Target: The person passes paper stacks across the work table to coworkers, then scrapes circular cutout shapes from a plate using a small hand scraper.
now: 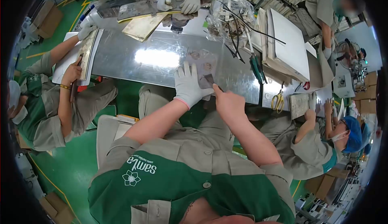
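Thin sheet: a greyish, see-through piece with faint round marks; it lies flat on the shiny metal table, close to the near edge, just ahead of the wearer.
Left hand: the left hand, in a white glove with a pink cuff, is palm down on the near part of the sheet; its fingers are extended and slightly apart, the thumb reaching toward the tool.
Right hand: the right hand, bare, is closed around a dark-handled tool; the tool points toward the sheet beside the gloved thumb; its exact contact is too small to tell.
Beyond the sheet: a clear plastic bag of mixed items, with black strips lying across it; nearer, green-handled pliers rest on the table.
To the right: a stack of white boards; yellow-handled scissors lie nearer the wearer.
Across the table: a co-worker's two gloved hands rest on a dark flat piece; a yellowish folder lies near it.
At the left: a seated co-worker holds a long tool against a pale strip.
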Available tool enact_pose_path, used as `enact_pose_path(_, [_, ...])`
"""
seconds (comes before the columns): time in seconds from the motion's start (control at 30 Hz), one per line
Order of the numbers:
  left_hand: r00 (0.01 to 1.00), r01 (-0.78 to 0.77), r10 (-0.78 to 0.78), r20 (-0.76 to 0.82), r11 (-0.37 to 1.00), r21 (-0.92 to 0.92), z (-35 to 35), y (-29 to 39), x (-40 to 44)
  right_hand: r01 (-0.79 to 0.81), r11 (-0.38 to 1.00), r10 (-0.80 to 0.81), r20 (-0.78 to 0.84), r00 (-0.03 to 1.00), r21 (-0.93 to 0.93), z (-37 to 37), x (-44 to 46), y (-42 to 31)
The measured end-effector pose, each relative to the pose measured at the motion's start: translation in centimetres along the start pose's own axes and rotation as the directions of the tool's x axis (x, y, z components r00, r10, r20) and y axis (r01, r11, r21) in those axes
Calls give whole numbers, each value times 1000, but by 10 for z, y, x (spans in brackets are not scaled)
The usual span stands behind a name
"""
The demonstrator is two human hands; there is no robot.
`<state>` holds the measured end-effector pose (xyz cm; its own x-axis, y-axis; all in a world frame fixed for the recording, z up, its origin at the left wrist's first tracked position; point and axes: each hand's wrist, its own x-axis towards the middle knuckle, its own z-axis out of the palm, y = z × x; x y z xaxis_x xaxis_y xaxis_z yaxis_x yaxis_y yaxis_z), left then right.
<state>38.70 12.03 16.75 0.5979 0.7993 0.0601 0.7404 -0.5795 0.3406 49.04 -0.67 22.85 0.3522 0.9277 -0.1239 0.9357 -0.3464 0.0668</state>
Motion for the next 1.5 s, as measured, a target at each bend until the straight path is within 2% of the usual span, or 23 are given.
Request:
enact_pose_path(0.03, [997, 22, -22, 68, 1000, -1, -3, 3, 1, -5, 1000, 5, -2, 1000, -2, 0, 1, 3])
enact_pose_path(0.2, [999, 14, -14, 38, 1000, -8, -1, 1, 4, 101, 995, -100, -14, 995, 11, 1, 6, 13])
enact_pose_path(0.53, [999, 2, -2, 41, 1000, -4, 3, 1, -2, 100, 994, -100, -3, 995, 39, -2, 8, 7])
enact_pose_path(0.63, [1000, -10, 10, 3, 1000, 13, 8, -3, 0, 98, 995, -98, 66, 993, 11, -2, 8, 4])
enact_pose_path(0.7, [1000, -6, 6, 23, 1000, 22, 7, -1, -1, 96, 994, -95, -15, 995, 52, 5, 15, 5])
enact_pose_path(0.83, [999, 3, -4, 49, 1000, 28, 4, -6, 0, 102, 993, -102, -12, 995, 63, 5, 16, 12])
enact_pose_path(0.9, [993, -79, 80, 90, 997, -9, 3, -15, 1, 119, 988, -123, 30, 992, 97, -8, 4, 19])
enact_pose_path(1.0, [991, -78, 79, 112, 997, -14, -1, -18, 0, 59, 997, -63, 83, 995, 55, -13, -21, 15])
enact_pose_path(1.17, [990, -82, 82, 118, 997, -1, -4, -14, -1, 130, 991, -130, 3, 991, 22, 0, -15, 4])
enact_pose_path(1.3, [992, -85, 86, 89, 996, -12, -5, -16, -1, 150, 988, -149, 59, 987, -26, -4, -17, 0])
enact_pose_path(1.37, [992, -83, 83, 94, 997, -4, -4, -15, -2, 156, 988, -156, -13, 988, 3, 2, -10, -2])
enact_pose_path(1.5, [993, -91, 89, 77, 996, 21, -4, -16, 0, 161, 986, -161, 6, 987, -43, -1, -12, -8])
